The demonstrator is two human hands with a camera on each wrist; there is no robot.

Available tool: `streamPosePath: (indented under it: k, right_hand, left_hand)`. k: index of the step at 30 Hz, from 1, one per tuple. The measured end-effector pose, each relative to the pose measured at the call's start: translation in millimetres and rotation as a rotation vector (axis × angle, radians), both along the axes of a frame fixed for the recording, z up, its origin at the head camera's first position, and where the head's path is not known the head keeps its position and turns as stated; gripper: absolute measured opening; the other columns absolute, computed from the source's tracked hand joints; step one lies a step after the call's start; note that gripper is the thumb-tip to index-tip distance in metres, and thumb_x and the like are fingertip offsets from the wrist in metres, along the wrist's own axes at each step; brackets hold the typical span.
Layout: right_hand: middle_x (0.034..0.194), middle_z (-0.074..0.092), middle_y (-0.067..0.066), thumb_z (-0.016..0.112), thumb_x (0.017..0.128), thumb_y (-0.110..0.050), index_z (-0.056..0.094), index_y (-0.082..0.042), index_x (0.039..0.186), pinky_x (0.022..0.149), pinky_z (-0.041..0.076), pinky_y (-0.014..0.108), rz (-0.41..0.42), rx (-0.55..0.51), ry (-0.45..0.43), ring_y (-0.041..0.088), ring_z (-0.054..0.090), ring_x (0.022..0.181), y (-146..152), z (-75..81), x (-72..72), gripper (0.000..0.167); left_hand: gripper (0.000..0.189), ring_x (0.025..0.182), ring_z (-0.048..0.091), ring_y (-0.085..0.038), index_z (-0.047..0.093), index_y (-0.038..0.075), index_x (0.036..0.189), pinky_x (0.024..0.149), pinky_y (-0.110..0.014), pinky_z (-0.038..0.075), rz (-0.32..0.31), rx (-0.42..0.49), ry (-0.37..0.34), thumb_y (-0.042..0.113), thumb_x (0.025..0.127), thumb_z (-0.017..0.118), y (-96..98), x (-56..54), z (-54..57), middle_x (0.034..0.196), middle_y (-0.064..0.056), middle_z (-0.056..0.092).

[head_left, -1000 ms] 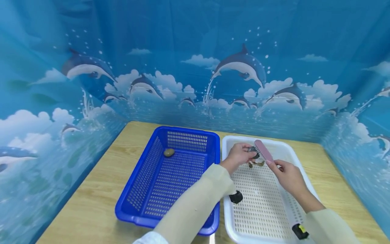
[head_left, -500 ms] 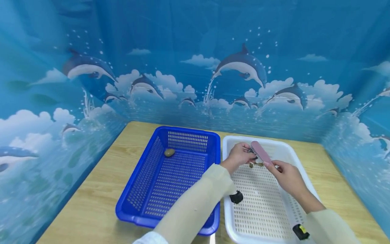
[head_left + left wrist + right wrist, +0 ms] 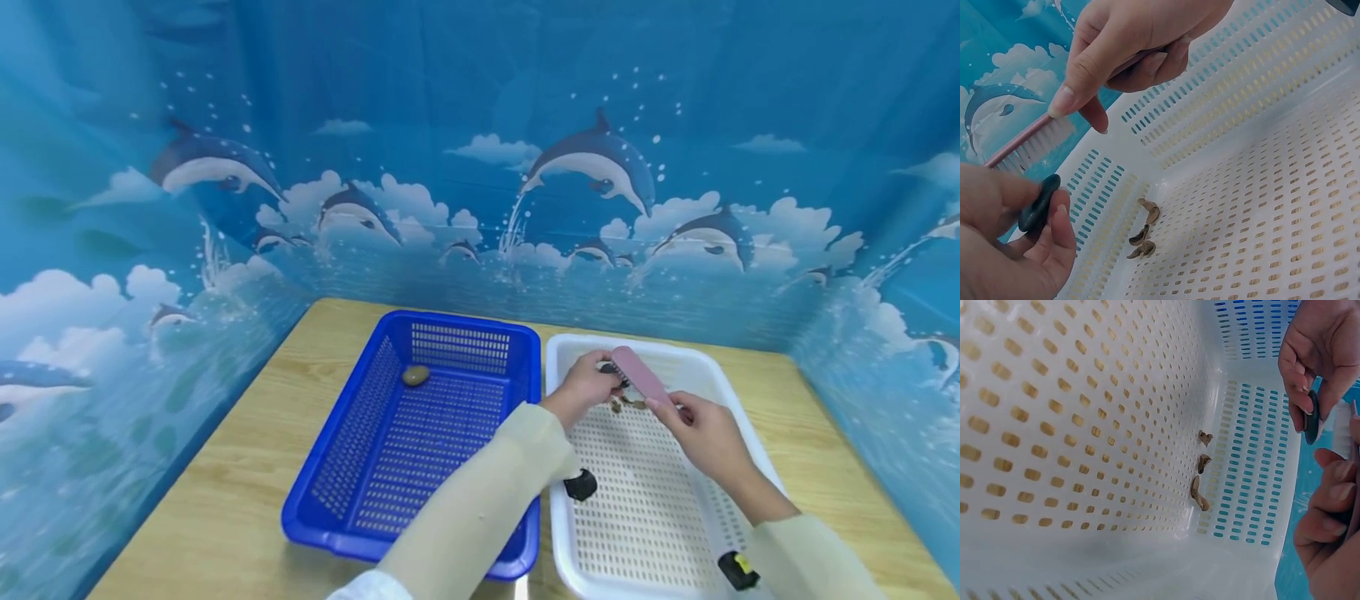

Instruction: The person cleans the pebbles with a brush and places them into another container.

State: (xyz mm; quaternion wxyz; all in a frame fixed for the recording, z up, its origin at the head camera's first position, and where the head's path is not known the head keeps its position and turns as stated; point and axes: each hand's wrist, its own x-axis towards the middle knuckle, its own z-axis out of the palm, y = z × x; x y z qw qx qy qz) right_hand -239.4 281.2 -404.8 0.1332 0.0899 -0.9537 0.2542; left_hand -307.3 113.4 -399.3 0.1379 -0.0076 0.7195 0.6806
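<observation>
A smooth dark stone [image 3: 1040, 203] is pinched between the thumb and fingers of my left hand [image 3: 587, 385], over the far end of the white basket [image 3: 558, 550]. My right hand [image 3: 708, 437] grips a pink brush [image 3: 639, 372] by its handle, thumb along its back. The brush's pale bristles [image 3: 1038, 149] face the stone and lie close to it; whether they touch is hard to tell. Brown, dried-looking curled scraps [image 3: 1199, 494] lie on the white basket's floor beneath the hands, near its end wall.
Left of the white basket stands a blue basket [image 3: 300, 521] with one brown-grey stone [image 3: 416, 376] in its far left corner. Both baskets sit on a wooden table [image 3: 217, 475]. A dolphin-print curtain [image 3: 480, 150] closes off the back and sides. Black wrist devices [image 3: 580, 484] hang by the forearms.
The brush has shifted a little to the left over the stone, covering more of it in the head view. Both hands keep their holds and stay nearly in place.
</observation>
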Motion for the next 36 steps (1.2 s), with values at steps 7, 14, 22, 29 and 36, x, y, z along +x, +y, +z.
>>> streamPosePath:
  k: [7, 14, 22, 29, 36]
  right_hand:
    - [0.052, 0.04, -0.004, 0.058, 0.098, -0.039, 0.07, -0.002, 0.098, 0.041, 0.028, 0.024, -0.004, -0.001, 0.022, 0.009, 0.031, 0.045, 0.9, 0.6, 0.0, 0.04]
    - [0.052, 0.039, -0.004, 0.057, 0.098, -0.039, 0.07, -0.001, 0.098, 0.041, 0.028, 0.024, -0.026, 0.005, 0.034, 0.009, 0.032, 0.045, 0.4, 2.0, -0.2, 0.04]
    - [0.051, 0.041, -0.004, 0.058, 0.098, -0.037, 0.07, 0.0, 0.1, 0.039, 0.029, 0.025, -0.088, -0.058, 0.088, 0.007, 0.033, 0.043, 0.7, 4.6, -1.4, 0.039]
    - [0.052, 0.042, -0.004, 0.057, 0.099, -0.038, 0.069, 0.002, 0.099, 0.04, 0.029, 0.025, -0.117, -0.053, 0.085, 0.009, 0.034, 0.045, 1.9, 3.7, -2.3, 0.042]
    - [0.054, 0.043, -0.002, 0.056, 0.099, -0.04, 0.068, 0.003, 0.097, 0.041, 0.029, 0.025, -0.137, -0.048, 0.071, 0.01, 0.036, 0.047, 1.9, 5.0, -1.1, 0.044]
  left_hand:
    - [0.038, 0.085, 0.065, -0.025, 0.065, 0.005, 0.12, 0.085, -0.044, 0.056, -0.073, -0.055, 0.025, 0.0, 0.083, 0.074, -1.0, 0.2, -0.2, 0.093, -0.007, 0.067]
    - [0.033, 0.089, 0.068, -0.034, 0.067, 0.005, 0.118, 0.083, -0.042, 0.057, -0.087, -0.02, 0.006, 0.002, 0.086, 0.073, 1.0, 0.5, 0.1, 0.088, -0.01, 0.069]
    - [0.031, 0.066, 0.065, -0.014, 0.069, 0.004, 0.113, 0.08, -0.04, 0.058, -0.134, 0.078, -0.051, 0.03, 0.1, 0.057, 0.5, 0.0, -2.2, 0.09, -0.015, 0.072]
    - [0.045, 0.06, 0.062, -0.011, 0.064, 0.006, 0.12, 0.07, -0.033, 0.059, -0.193, 0.09, -0.084, 0.042, 0.103, 0.043, -0.5, -1.1, -2.7, 0.083, -0.012, 0.072]
    - [0.034, 0.058, 0.062, -0.011, 0.068, 0.002, 0.11, 0.062, -0.027, 0.058, -0.125, 0.106, -0.084, 0.03, 0.103, 0.049, 1.5, -1.7, -4.9, 0.085, -0.019, 0.072]
